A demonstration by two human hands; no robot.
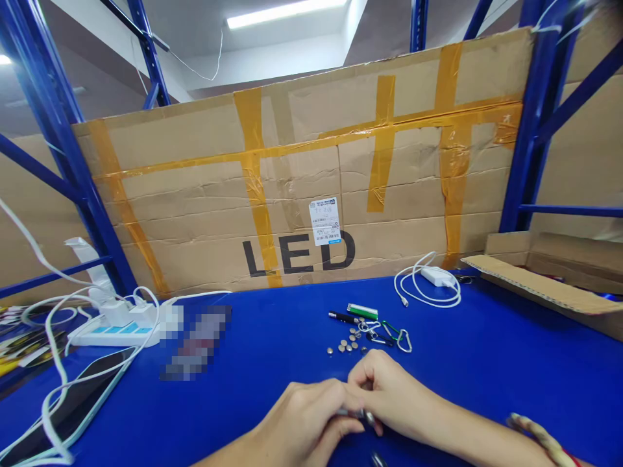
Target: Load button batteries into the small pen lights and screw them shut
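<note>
My left hand (pixel 311 415) and my right hand (pixel 394 389) meet low in the middle of the view, both with fingers closed. Between them shows a slim silvery metal tube (pixel 346 412), pinched by my left fingers. My right fingers close on a shiny rounded metal end piece (pixel 368 418); whether it is joined to the tube is hidden. Below my hands lies a dark glossy piece (pixel 378 460), cut off by the frame. Just beyond are several small silvery button cells (pixel 348 347), a black pen-like tube (pixel 343 317), a green and silver tube (pixel 363 312) and several carabiner clips (pixel 403 340).
A power strip (pixel 114 334) with white cables and a phone (pixel 73 402) are at the left of the blue table (pixel 272 337). A white adapter with cable (pixel 437 277) lies at the back right, near an open cardboard box (pixel 545 282). A taped cardboard panel (pixel 195 214) stands behind.
</note>
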